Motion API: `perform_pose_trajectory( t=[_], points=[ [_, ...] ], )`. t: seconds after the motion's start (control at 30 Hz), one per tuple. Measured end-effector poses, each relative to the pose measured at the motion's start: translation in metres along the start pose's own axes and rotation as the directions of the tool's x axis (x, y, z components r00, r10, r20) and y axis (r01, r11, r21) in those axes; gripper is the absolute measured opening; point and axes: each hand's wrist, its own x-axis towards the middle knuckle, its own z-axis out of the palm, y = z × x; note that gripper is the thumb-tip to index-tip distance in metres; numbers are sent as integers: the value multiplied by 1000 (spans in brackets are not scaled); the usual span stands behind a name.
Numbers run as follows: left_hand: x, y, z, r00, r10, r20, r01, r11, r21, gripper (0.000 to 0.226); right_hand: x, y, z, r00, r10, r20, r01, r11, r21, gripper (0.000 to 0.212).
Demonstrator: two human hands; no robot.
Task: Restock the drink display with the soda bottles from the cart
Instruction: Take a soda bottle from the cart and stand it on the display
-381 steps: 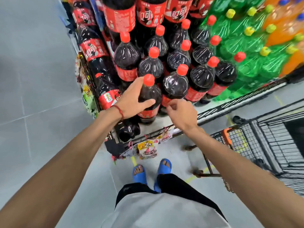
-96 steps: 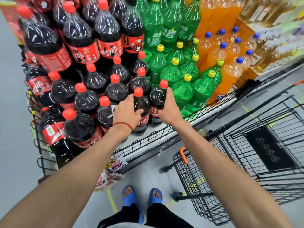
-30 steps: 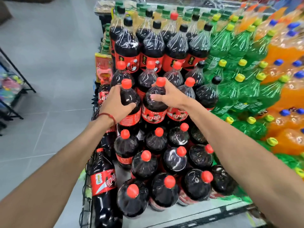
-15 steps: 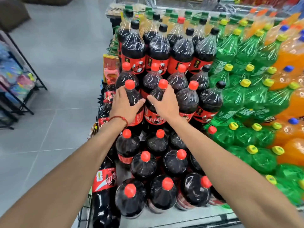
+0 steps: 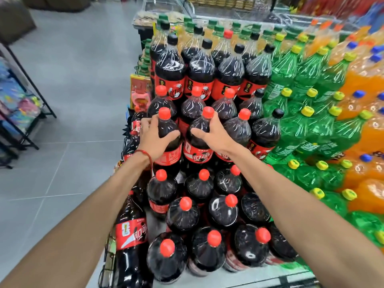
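Beneath left hand (image 5: 154, 140), right hand (image 5: 215, 137): half-hidden cola bottles (image 5: 197, 153).

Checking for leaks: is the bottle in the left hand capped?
Shut: a red cap sits on the bottle in the left hand.

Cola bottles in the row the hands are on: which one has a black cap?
The rightmost cola bottle, next to the green bottles. The other three in that row, including those the left hand and right hand grip, have red caps.
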Motion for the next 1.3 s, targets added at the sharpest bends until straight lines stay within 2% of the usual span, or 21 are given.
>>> perform_pose_trajectory(
  t=[0.13, 0.23, 0.3, 0.37, 0.43, 0.47, 0.53, 0.6, 0.7, 0.73, 0.8, 0.87, 0.9, 0.97, 1.03, 1.1, 1.2, 1.3],
  points=[
    [6, 4, -14, 987, 15, 162, -3, 997, -73, 59, 1, -2, 2, 1000, 8, -22, -7, 1000, 25, 72],
    [9, 2, -9, 989, -14, 147, 29, 995, -95, 70, 1, 0, 3, 999, 34, -23, -32, 998, 46, 69],
    [8, 3, 3, 997, -78, 26, 80, 995, -54, 87, 2, 1, 4, 999, 30, -33, -29, 999, 42, 67],
    [4, 8, 16, 975, -148, -168, 147, 989, -15, 97, 2, 2, 4, 999, 26, -37, -24, 999, 46, 67],
    [2, 11, 23, 944, -144, -296, 157, 987, 19, 92, 2, 1, 5, 999, 41, -34, -39, 997, 62, 67],
    [3, 9, 25, 943, -118, -312, 132, 991, 23, 88, 2, 1, 5, 998, 46, -36, -44, 997, 67, 69],
    [9, 1, 17, 969, -54, -240, 51, 999, -19, 80, 3, 2, 7, 998, 44, -52, -41, 997, 71, 72],
    [18, -7, 0, 999, -2, -43, -2, 996, -87, 71, 3, 3, 7, 997, 38, -63, -34, 997, 73, 71],
    [26, -10, -26, 958, -14, 287, 69, 981, -182, 67, 5, 6, 7, 997, 45, -60, -40, 996, 75, 65],
    [28, -9, -28, 946, -21, 323, 78, 983, -164, 69, 6, 7, 6, 997, 47, -60, -42, 996, 72, 64],
    [25, -5, -22, 965, -26, 262, 30, 1000, -10, 81, 6, 7, 7, 997, 48, -58, -44, 996, 72, 64],
    [16, -1, -5, 997, -44, 64, 34, 989, 144, 101, 5, 7, 8, 997, 39, -61, -35, 997, 72, 66],
    [11, 3, 3, 997, -56, -59, 65, 986, 154, 107, 5, 6, 8, 997, 41, -62, -36, 997, 71, 68],
    [6, 8, 15, 964, -97, -248, 135, 980, 143, 105, 4, 4, 8, 997, 46, -63, -42, 997, 69, 70],
    [6, 6, 17, 948, -71, -309, 135, 972, 191, 96, 4, 4, 9, 996, 57, -63, -52, 996, 78, 72],
    [11, 3, 10, 966, 5, -259, 49, 978, 202, 87, 4, 5, 9, 996, 62, -63, -57, 995, 77, 72],
    [25, -3, -7, 995, 95, 1, -94, 986, 138, 82, 5, 6, 9, 995, 72, -73, -66, 994, 81, 69],
    [32, -3, -30, 957, 47, 285, -58, 998, 30, 105, 5, 6, 10, 995, 78, -69, -71, 993, 90, 68]
  ],
)
